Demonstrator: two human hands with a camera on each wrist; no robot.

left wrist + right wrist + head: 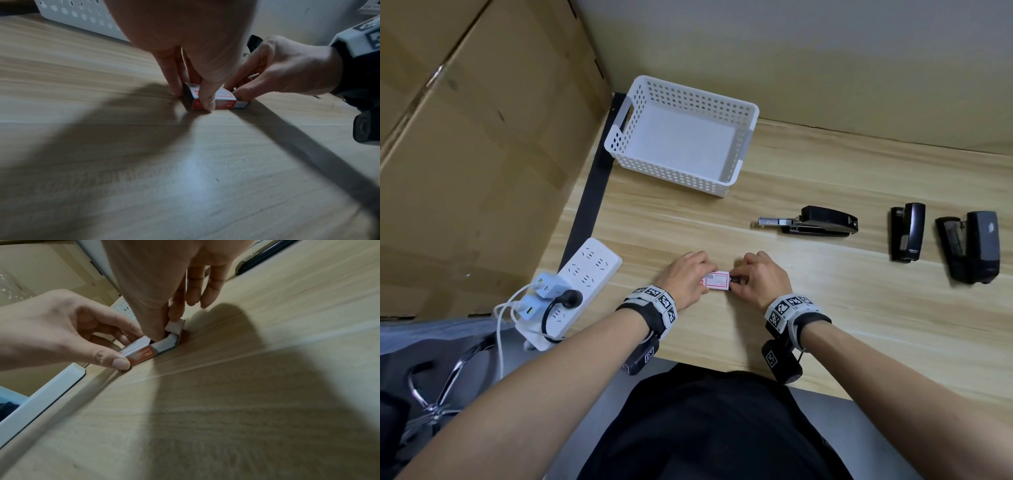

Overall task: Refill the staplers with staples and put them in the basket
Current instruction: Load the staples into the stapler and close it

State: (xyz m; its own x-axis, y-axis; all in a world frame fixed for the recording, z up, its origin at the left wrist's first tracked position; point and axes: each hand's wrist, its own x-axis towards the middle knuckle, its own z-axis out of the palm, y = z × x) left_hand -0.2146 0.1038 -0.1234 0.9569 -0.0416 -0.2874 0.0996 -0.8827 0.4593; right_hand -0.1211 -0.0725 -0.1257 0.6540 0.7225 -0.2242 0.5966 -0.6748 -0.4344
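Near bench front edge: staple box (pixel 717 281) flat on bench (pixel 825 308). My left hand (pixel 685 279) grasping box sleeve by long sides; my right hand (pixel 762 277) pinching open end flap (pixel 174 325), thumb inside. Box light, thin card, crushes easily; staple strips inside likely brittle: take by sides. Farther right: three black staplers (pixel 815 222), heavier, rigid, one with tray out. Far left corner: white basket (pixel 681 171).

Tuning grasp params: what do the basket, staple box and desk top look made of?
Basket: white moulded plastic, matte, judging by the uniform punched holes and rounded rim.
Staple box: thin printed card; its end flap is folded open, grey inside.
Desk top: pale wood-grain, smooth with slight sheen; probably laminate, though solid wood can't be ruled out.
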